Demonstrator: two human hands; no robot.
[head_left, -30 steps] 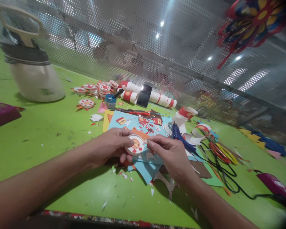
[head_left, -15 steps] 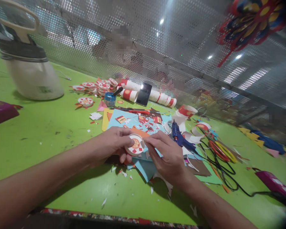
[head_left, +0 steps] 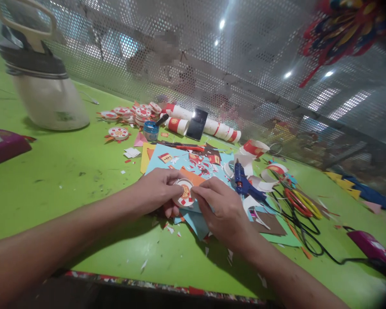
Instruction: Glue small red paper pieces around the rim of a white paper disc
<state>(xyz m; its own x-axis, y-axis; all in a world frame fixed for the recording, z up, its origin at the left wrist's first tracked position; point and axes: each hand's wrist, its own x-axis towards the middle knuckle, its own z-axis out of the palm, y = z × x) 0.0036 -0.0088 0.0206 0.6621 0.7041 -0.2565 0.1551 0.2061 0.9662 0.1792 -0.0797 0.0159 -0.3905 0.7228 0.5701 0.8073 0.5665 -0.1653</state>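
Observation:
My left hand point(head_left: 159, 189) grips a round white paper disc point(head_left: 188, 200), with its thumb lying over the face. The disc carries a red and gold emblem in the middle and small red pieces near its rim. At the disc's right edge, the thumb and fingers of my right hand point(head_left: 223, 210) are pinched together; whatever is between them is too small to make out. Under and behind both hands lie light blue paper sheets point(head_left: 154, 159) strewn with red and white cut scraps point(head_left: 199, 161). A blue glue gun point(head_left: 244, 182) rests right of my right hand.
Finished-looking decorated discs point(head_left: 143, 112) are piled at the back left, near a blue-lidded jar point(head_left: 151, 131). A phone point(head_left: 197, 123) leans against paper cups point(head_left: 223, 131). Black cable point(head_left: 309, 240) and orange- and yellow-handled tools point(head_left: 297, 201) lie right. A large white container point(head_left: 51, 101) stands left.
The view has shifted slightly. My right fingertips have come in closer over the disc's right edge; my left hand keeps its hold.

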